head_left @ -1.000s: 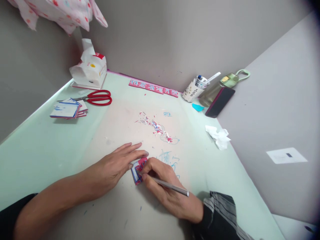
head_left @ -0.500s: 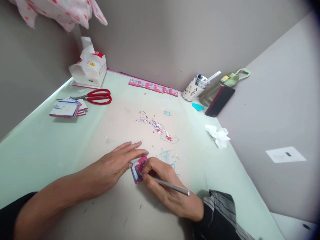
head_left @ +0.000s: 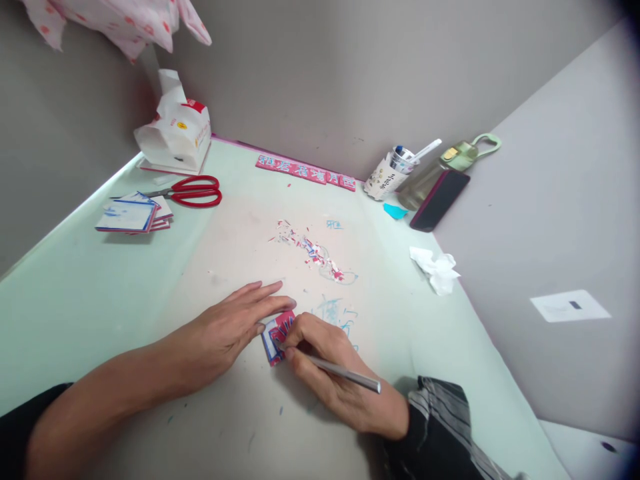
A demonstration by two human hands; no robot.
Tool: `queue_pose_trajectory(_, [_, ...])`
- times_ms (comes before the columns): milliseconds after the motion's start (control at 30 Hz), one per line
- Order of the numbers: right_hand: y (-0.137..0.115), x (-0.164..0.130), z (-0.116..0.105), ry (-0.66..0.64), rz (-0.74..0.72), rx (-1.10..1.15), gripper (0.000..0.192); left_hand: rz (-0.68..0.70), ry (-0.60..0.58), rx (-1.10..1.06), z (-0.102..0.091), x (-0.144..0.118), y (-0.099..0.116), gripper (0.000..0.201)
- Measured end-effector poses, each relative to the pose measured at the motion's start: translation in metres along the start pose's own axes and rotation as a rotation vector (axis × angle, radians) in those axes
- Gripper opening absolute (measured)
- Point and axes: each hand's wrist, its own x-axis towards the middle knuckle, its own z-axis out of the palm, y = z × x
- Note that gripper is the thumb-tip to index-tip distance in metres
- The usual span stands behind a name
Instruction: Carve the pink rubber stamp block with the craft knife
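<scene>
A small red, white and blue square piece lies on the mat in front of me, with cut lines across its face. My left hand rests flat at its upper left, fingers stretched out and fingertips touching its edge. Pinched in my right hand is a craft knife with a slim silver handle, its tip down on the piece. My right fingers hide the piece's right side and most of the blade. Beyond the hands, a strip of red, white and blue scraps lies scattered.
Red-handled scissors lie behind stacked squares at left, near a tissue pack. Along the back are red lettered tiles. A pen cup, green bottle, phone and crumpled tissue line the right.
The view has shifted very slightly. The knife tip and my right hand have barely moved on the piece; my left hand stays in place.
</scene>
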Motion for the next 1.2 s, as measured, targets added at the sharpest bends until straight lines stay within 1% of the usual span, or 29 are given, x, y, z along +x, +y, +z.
queue_pose_trajectory(67, [0.0, 0.0, 0.0, -0.002, -0.001, -0.015, 0.012, 0.002, 0.006, 0.001, 0.0, 0.0, 0.001, 0.044])
queue_pose_trajectory(167, [0.0, 0.0, -0.002, -0.012, -0.014, -0.012, 0.012, -0.031, 0.007, 0.008, 0.0, 0.001, 0.001, 0.044])
queue_pose_trajectory(267, [0.001, 0.0, -0.003, -0.029, -0.038, 0.005, 0.012, -0.001, -0.005, 0.007, 0.0, 0.002, 0.001, 0.044])
queue_pose_trajectory(333, [0.002, -0.001, -0.004, -0.033, -0.048, 0.012, 0.012, 0.02, 0.006, 0.007, 0.0, 0.002, 0.0, 0.044])
queue_pose_trajectory(500, [0.003, -0.001, -0.003, -0.019, -0.037, 0.0, 0.012, -0.025, 0.016, 0.019, 0.001, 0.001, 0.002, 0.043])
queue_pose_trajectory(633, [0.004, -0.002, -0.002, -0.018, -0.059, -0.029, 0.012, -0.02, 0.044, 0.02, 0.001, 0.001, 0.006, 0.043])
queue_pose_trajectory(700, [0.004, -0.002, -0.002, -0.02, -0.079, -0.041, 0.011, -0.011, 0.041, 0.021, 0.0, 0.002, 0.008, 0.043])
queue_pose_trajectory(900, [0.005, -0.002, -0.002, -0.029, -0.106, -0.065, 0.012, -0.026, 0.061, 0.019, 0.003, 0.0, 0.004, 0.043])
queue_pose_trajectory(967, [0.005, -0.002, -0.002, -0.032, -0.142, -0.093, 0.011, -0.029, 0.063, 0.02, 0.004, 0.0, 0.003, 0.043])
queue_pose_trajectory(1067, [0.006, -0.004, 0.002, -0.021, -0.25, -0.197, 0.012, -0.05, 0.053, 0.016, 0.003, -0.001, 0.004, 0.043])
queue_pose_trajectory(1200, [0.008, -0.008, 0.008, 0.001, -0.348, -0.324, 0.019, -0.058, 0.051, 0.006, 0.002, -0.001, 0.006, 0.043])
